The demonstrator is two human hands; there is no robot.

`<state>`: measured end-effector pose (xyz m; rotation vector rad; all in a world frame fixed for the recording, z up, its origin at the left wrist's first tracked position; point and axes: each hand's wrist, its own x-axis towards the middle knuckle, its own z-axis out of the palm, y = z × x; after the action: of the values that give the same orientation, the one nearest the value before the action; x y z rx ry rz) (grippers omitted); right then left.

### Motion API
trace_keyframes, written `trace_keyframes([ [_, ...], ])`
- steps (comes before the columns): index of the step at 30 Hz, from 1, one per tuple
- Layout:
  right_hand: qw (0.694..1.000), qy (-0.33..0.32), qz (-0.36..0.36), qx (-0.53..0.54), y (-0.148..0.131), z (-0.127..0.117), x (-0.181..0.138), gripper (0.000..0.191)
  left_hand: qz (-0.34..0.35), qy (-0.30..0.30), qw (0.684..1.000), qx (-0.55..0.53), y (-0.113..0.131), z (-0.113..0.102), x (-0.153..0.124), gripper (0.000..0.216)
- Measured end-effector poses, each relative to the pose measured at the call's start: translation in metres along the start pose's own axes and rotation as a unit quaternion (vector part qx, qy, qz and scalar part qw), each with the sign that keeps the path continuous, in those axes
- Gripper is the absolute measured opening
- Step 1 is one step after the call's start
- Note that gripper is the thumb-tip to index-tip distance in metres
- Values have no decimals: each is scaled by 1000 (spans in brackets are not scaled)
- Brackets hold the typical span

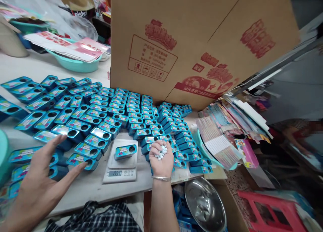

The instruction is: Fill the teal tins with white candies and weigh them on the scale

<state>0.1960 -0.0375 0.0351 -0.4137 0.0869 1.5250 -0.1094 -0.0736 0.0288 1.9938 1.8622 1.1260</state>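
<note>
My right hand, palm up with its fingers curled, holds several small white-blue candies just right of the scale. My left hand is over the tins at the left, thumb and forefinger spread apart. Its thumb tip is at the near end of a blue tin; I cannot tell if it touches. Between my hands a small white digital scale bears one blue tin with a round hole in its top. Digits show on its display.
Rows of blue tins cover the table behind the scale. A large cardboard box stands behind them. Turquoise basins hold printed cards. Below the table edge, right, are a metal bowl and a red stool. A person's arm shows far right.
</note>
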Motion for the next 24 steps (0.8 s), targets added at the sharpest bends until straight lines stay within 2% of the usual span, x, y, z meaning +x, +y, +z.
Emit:
trace_keyframes([
  [2, 1000, 1, 1, -14, 6, 1, 3, 19, -28, -11, 999, -20, 7, 3, 5, 72],
  [4, 1000, 7, 8, -14, 12, 3, 7, 19, -19, -28, 999, -36, 13, 7, 8, 68],
  [12, 999, -1, 16, -36, 25, 5, 17, 20, 100, -87, 989, -63, 19, 35, 9, 67],
  [15, 999, 11, 18, -38, 27, 5, 20, 22, 155, -112, 980, -49, 23, 47, 15, 59],
  [17, 999, 40, 20, -28, 29, 6, 20, 22, 191, -128, 973, -27, 26, 60, 20, 54],
  [20, 992, 127, 5, 9, 32, 11, 18, 23, 229, -155, 960, 42, 27, 83, 24, 49],
  [22, 984, 175, -10, 36, 32, 13, 14, 26, 235, -180, 953, 71, 27, 97, 26, 38],
  [24, 980, 194, -17, 52, 32, 14, 10, 28, 219, -200, 953, 58, 29, 103, 28, 30],
])
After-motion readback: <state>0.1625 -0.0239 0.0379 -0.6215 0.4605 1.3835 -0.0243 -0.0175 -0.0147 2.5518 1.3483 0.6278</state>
